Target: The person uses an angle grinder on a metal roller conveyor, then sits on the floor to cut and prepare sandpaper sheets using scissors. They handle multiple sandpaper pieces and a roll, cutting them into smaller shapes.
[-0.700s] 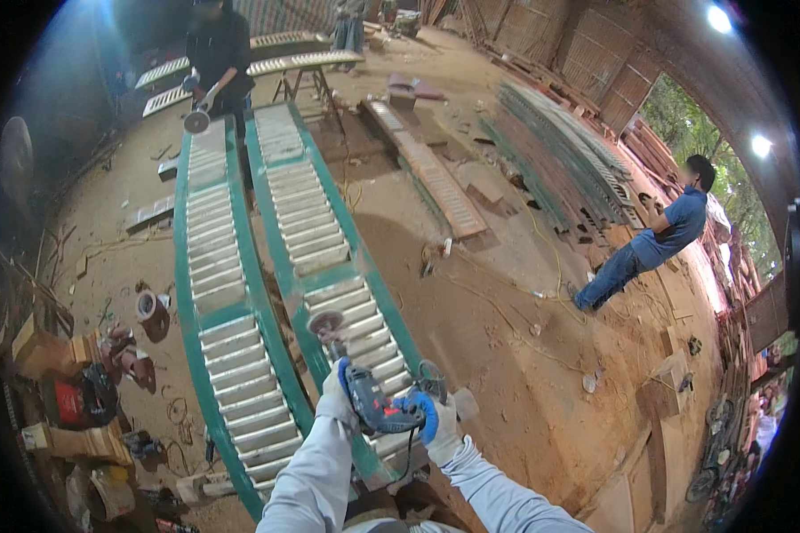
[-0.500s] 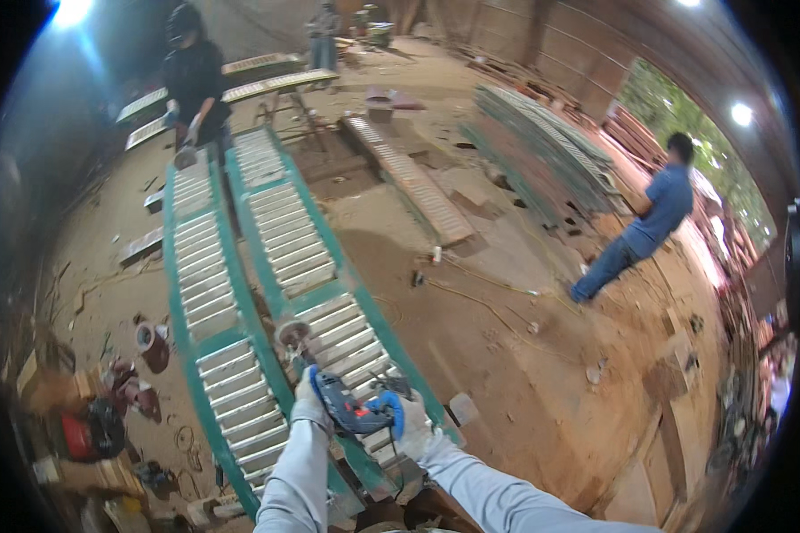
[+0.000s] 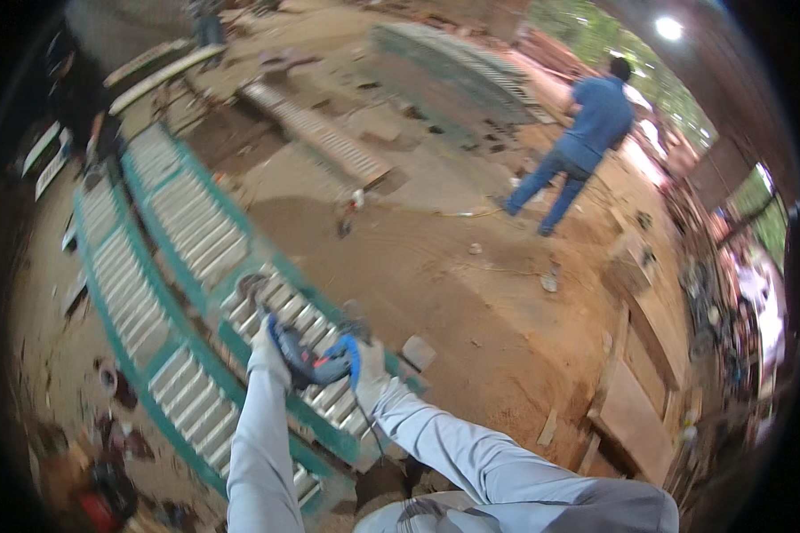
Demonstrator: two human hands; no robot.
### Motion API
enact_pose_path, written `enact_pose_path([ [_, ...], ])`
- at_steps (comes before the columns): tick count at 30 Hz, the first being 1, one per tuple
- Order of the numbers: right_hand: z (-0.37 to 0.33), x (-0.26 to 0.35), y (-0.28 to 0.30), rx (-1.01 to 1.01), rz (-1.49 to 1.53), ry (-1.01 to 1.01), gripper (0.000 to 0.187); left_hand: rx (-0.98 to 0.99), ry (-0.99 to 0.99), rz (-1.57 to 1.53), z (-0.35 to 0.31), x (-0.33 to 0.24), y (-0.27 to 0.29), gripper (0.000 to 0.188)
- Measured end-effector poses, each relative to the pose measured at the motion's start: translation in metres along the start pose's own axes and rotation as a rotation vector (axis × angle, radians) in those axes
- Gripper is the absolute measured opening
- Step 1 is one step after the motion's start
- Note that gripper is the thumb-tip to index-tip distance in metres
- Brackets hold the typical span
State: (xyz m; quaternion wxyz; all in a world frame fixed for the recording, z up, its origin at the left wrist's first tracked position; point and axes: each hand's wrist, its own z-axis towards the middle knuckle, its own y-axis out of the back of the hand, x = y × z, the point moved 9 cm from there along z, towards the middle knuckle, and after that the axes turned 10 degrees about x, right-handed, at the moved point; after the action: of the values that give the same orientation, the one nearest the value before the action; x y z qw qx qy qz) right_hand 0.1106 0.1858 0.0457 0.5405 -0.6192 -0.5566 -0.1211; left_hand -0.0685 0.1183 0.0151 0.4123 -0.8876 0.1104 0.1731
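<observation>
A dark blue electric drill [image 3: 304,364] with a round abrasive-looking head [image 3: 252,288] is held over a louvred panel with a green frame [image 3: 262,244]. My left hand [image 3: 271,354], in a pale glove, closes round the drill's front near the head. Round the rear handle wraps my right hand [image 3: 370,373], its glove blue at the fingers. The head is at the panel's slats; whether it touches them I cannot tell. From the handle a dark cord drops toward my body. A second green louvred panel [image 3: 120,280] lies parallel on the left.
At the upper left a person in dark clothes [image 3: 80,98] stands by the panels' far ends. Someone in a blue shirt [image 3: 591,124] stands at the upper right. Stacked green panels [image 3: 444,80] lie far back. Wooden boards [image 3: 631,417] lie on the right.
The view has swung right, so the panels and drill appear further left. Both hands keep hold of the drill. The blue-shirted person has turned and now shows their back.
</observation>
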Motion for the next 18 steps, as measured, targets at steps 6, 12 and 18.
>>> enact_pose_path([
  [6,-0.015,0.027,0.001,-0.005,0.101,0.162,0.014,-0.058,0.107,0.171,0.034,0.001,-0.019,0.043],
  [12,0.006,0.022,-0.001,0.032,0.107,0.175,0.008,-0.084,-0.012,0.245,0.062,-0.020,-0.005,0.034],
  [18,0.014,0.019,-0.020,0.155,0.030,0.139,0.006,-0.210,-0.082,0.218,0.066,-0.032,0.040,0.034],
])
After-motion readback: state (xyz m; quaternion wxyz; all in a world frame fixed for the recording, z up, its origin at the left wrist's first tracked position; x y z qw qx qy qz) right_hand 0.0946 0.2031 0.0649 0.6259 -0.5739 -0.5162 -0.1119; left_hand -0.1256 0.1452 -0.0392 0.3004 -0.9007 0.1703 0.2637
